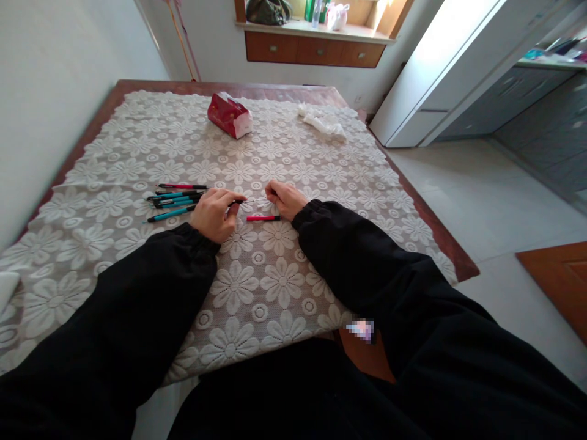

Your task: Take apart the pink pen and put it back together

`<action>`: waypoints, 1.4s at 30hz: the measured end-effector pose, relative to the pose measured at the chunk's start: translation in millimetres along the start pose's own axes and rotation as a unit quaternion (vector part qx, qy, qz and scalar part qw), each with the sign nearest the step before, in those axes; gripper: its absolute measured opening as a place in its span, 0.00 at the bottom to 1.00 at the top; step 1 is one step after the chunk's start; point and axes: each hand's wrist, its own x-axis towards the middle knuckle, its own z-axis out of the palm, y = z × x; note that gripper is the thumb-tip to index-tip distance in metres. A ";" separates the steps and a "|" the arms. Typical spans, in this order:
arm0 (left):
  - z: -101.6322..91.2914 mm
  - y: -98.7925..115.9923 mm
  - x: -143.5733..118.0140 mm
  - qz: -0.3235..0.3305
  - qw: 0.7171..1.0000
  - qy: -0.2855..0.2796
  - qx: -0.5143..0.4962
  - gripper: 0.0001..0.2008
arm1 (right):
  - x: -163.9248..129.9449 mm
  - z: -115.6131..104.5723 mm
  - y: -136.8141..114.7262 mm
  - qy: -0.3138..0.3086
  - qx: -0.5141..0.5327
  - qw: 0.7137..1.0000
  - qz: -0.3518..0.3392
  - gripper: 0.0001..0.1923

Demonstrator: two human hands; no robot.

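Observation:
My left hand [214, 212] is closed, pinching a short black pen part [236, 202] between thumb and fingers. From that part a thin, pale pen refill [255, 200] runs across to my right hand [287, 199], whose curled fingertips are closed at its far end. Just below, a red pen barrel [262, 218] with a black end lies on the tablecloth beside my right hand. Several teal-and-black pens [173, 214] lie in a loose pile left of my left hand, partly hidden behind it. A red-and-black pen [182, 186] lies at the pile's far side.
A flowered lace tablecloth [282, 282] covers the wooden table. Toward the back stand a red tissue packet [225, 116] and a crumpled white plastic bag [323, 124]. A white object [7, 287] shows at the left edge. A wall borders the left side.

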 end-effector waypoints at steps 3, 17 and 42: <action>-1.1 1.1 0.7 0.006 1.000 -0.005 -0.007 0.15 | 0.8 0.9 1.3 -0.003 0.001 1.000 -0.006 0.02; -0.2 -0.2 -1.9 0.009 1.000 0.019 0.001 0.16 | 0.3 -0.9 -1.8 -0.006 -0.006 1.000 -0.001 0.03; -1.5 1.1 -3.7 -0.006 0.999 0.032 0.043 0.15 | 0.4 0.5 -0.2 0.007 -0.006 1.000 0.013 0.02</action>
